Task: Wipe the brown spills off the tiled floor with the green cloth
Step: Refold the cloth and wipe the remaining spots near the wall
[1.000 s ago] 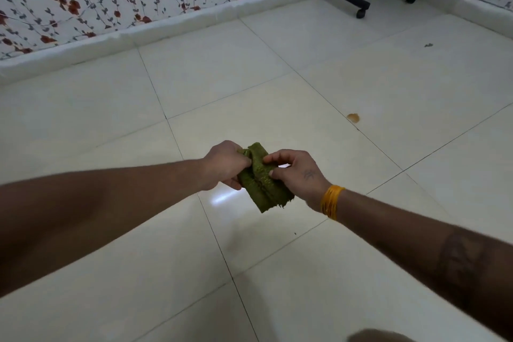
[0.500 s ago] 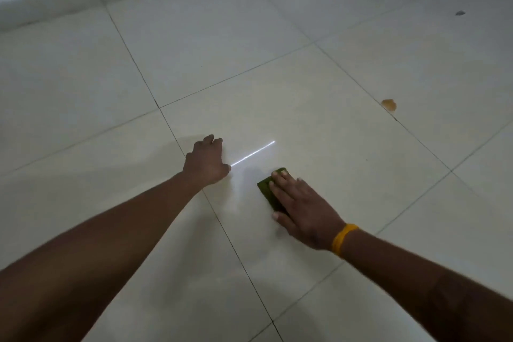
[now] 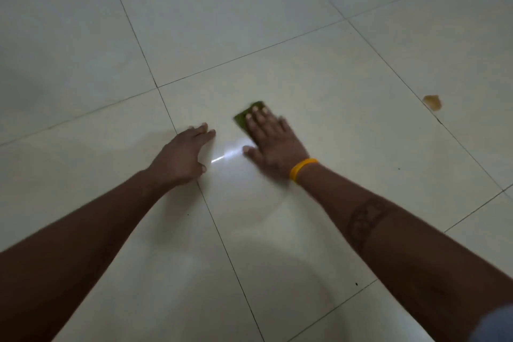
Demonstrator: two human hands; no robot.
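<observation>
The folded green cloth [image 3: 249, 114] lies flat on the pale tiled floor [image 3: 277, 36], mostly hidden under my right hand [image 3: 273, 144], which presses on it with straight fingers. My left hand [image 3: 181, 157] rests on the floor just left of it, fingers spread, holding nothing. A small brown spill [image 3: 432, 102] sits on the tile far to the right, beside a grout line, well apart from the cloth.
Dark grout lines cross the floor. A bright reflection [image 3: 226, 154] gleams on the tile between my hands. A few tiny dark specks [image 3: 356, 284] dot the tiles near me. A bit of blue-grey fabric [image 3: 497, 325] shows at the bottom right corner.
A second ago both hands held the cloth in the air. It then went down onto the floor under my right hand, which has since slid it forward; my left hand rests on the tile.
</observation>
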